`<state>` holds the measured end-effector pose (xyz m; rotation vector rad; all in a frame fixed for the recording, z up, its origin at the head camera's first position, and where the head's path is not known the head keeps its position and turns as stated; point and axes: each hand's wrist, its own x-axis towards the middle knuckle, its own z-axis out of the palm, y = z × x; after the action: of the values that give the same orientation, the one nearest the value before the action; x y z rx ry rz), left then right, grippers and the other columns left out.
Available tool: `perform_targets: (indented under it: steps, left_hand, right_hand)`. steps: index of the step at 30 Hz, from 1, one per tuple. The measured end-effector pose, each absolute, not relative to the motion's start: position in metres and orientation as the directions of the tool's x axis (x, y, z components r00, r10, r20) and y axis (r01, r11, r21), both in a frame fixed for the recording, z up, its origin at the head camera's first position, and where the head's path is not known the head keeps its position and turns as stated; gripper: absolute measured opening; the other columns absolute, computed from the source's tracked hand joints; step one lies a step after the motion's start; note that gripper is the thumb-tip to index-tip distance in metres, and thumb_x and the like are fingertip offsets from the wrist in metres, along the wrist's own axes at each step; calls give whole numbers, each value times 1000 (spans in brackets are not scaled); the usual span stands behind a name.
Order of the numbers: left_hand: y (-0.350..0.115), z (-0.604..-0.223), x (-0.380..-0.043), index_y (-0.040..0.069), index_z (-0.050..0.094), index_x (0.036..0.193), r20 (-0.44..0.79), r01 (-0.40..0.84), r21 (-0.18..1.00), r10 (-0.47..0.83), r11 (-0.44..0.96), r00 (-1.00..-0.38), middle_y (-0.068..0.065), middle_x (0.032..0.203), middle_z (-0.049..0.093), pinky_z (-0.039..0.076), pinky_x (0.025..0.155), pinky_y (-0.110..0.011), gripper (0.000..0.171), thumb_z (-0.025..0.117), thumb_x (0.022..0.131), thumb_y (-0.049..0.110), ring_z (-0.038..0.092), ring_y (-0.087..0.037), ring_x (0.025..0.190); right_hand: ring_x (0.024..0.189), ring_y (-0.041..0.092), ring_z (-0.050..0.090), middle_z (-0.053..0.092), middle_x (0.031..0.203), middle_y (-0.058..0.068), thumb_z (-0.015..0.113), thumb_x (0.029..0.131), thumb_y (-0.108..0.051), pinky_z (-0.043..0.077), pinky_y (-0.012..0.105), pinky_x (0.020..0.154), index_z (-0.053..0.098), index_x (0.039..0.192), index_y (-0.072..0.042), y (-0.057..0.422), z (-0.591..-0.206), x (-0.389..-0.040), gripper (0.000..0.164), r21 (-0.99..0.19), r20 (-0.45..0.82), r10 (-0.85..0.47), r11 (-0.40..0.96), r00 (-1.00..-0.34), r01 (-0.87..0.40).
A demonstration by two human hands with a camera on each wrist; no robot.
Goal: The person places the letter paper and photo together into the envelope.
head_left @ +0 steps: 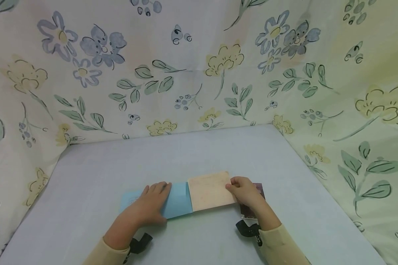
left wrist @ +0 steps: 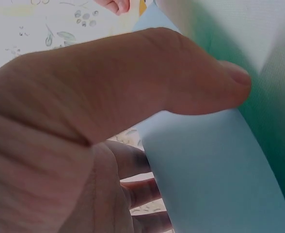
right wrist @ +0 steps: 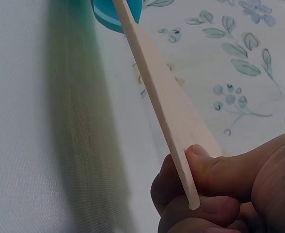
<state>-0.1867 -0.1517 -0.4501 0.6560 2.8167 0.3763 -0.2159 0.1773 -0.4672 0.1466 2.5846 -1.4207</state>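
Observation:
A flat light-blue paper sleeve lies across the front middle of the table, its right end open around a cream card. My left hand holds the blue sleeve across its width, thumb at the near edge and fingers toward the far edge. In the left wrist view, the thumb crosses the blue paper. My right hand pinches the right end of the cream card. The right wrist view shows the card edge-on between thumb and fingers, with the blue opening at its far end.
A dark purple-brown booklet or card lies on the table partly beneath my right hand. Black wrist mounts sit by both cuffs. The white tabletop meets floral cloth at the back and sides.

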Motion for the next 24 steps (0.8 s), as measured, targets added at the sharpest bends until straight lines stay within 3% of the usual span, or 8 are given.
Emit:
perform_targets:
  steps: [24]
  left_hand:
    - [-147, -448, -184, -2, 30, 159, -163, 398, 280, 451, 874, -877, -23, 158, 33, 20, 119, -63, 112, 90, 69, 28, 29, -40, 147]
  right_hand:
    - [74, 18, 64, 71, 94, 10, 71, 96, -18, 54, 31, 59, 68, 113, 5, 178, -470, -217, 28, -809, -208, -1, 562, -978, 172]
